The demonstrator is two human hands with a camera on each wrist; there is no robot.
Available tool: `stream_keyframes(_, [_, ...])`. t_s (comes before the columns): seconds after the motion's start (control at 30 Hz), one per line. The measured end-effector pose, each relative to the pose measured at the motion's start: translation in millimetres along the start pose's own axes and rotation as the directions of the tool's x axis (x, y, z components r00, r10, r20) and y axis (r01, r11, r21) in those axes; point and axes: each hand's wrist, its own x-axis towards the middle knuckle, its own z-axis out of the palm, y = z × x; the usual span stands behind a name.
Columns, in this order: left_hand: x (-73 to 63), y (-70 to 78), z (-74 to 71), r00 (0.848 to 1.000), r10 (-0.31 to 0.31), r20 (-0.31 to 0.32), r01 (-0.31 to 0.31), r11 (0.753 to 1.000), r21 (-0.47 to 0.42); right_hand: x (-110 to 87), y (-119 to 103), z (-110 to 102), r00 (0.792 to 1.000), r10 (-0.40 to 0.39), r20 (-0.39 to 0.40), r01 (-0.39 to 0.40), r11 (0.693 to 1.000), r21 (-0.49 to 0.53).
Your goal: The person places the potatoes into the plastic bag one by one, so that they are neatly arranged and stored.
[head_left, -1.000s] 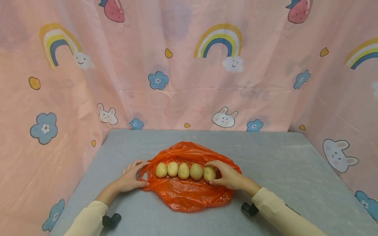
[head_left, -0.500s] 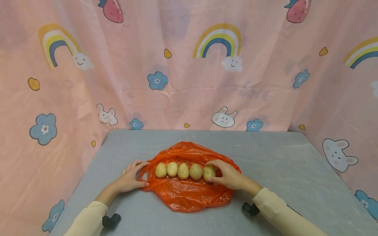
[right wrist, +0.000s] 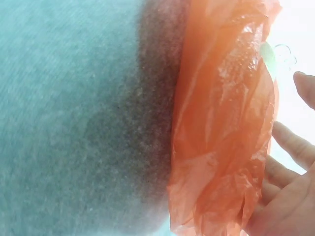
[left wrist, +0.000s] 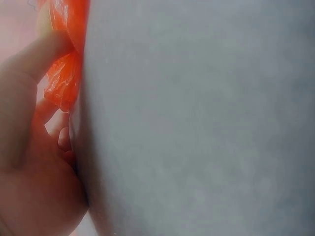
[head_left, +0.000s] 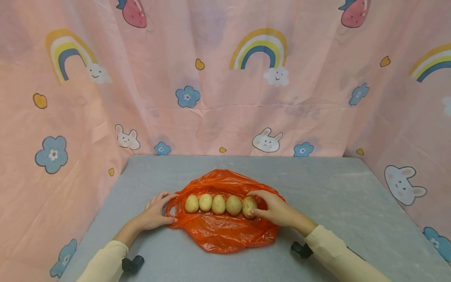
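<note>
An orange plastic bag (head_left: 229, 231) lies spread on the table, its mouth open upward. Several potatoes stand side by side in it, from the leftmost potato (head_left: 192, 204) to the rightmost potato (head_left: 248, 205). My left hand (head_left: 154, 213) holds the bag's left handle end, thumb at the front and fingers at the back; the left wrist view shows the thumb on the orange plastic. Around the right side of the rightmost potato is my right hand (head_left: 278, 211), thumb and fingers spread apart. In the right wrist view, its fingers look loose beside the plastic.
The grey table (head_left: 327, 188) extends around the bag on all sides. Behind it and along both sides hangs a pink patterned curtain (head_left: 218, 125). A black wrist mount (head_left: 132, 264) sits by the left cuff, another black mount (head_left: 301, 250) by the right cuff.
My right hand has shifted slightly right, its fingers and thumb easing away from the rightmost potato. The left hand, the bag and the potatoes stay where they were.
</note>
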Motion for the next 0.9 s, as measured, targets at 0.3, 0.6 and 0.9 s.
stream_keyframes(0.3, [-1.5, 1.3, -0.7, 1.000, -0.012, 0.007, 0.012, 1.000, -0.002, -5.0, -2, -7, 1.000, 0.008, -0.022, -0.007, 0.999, 0.033])
stream_keyframes(0.6, [-3.0, 0.4, -1.9, 1.000, -0.009, 0.003, 0.009, 1.000, 0.003, -10.3, -3, -17, 0.998, -0.011, -0.059, 0.012, 1.000, 0.025])
stream_keyframes(0.9, [-0.3, -0.1, -2.1, 1.000, -0.013, 0.015, 0.013, 1.000, -0.003, -19.3, 2, -26, 0.996, 0.036, -0.082, -0.032, 0.998, 0.048])
